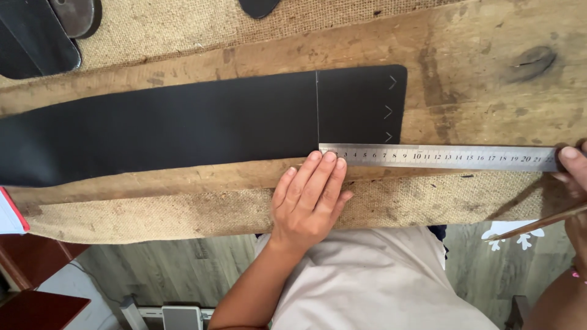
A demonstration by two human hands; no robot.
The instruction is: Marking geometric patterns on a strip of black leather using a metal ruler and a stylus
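Observation:
A long black strip of leather-like sheet (183,125) lies across a rough wooden board (465,79). A thin scribed line crosses the strip near its right end, with three small arrow marks further right. A steel ruler (440,157) lies along the strip's lower edge, its left end at the scribed line. My left hand (310,198) lies flat, fingertips pressing the ruler's left end. My right hand (572,183) at the frame's right edge touches the ruler's right end and holds a thin brown stick-like tool (538,225).
Burlap cloth (183,217) covers the bench below and behind the board. Dark cut pieces (36,36) and a round metal object (76,13) lie at the top left, another dark piece (258,6) at the top middle. A white and red object (12,214) sits at the left edge.

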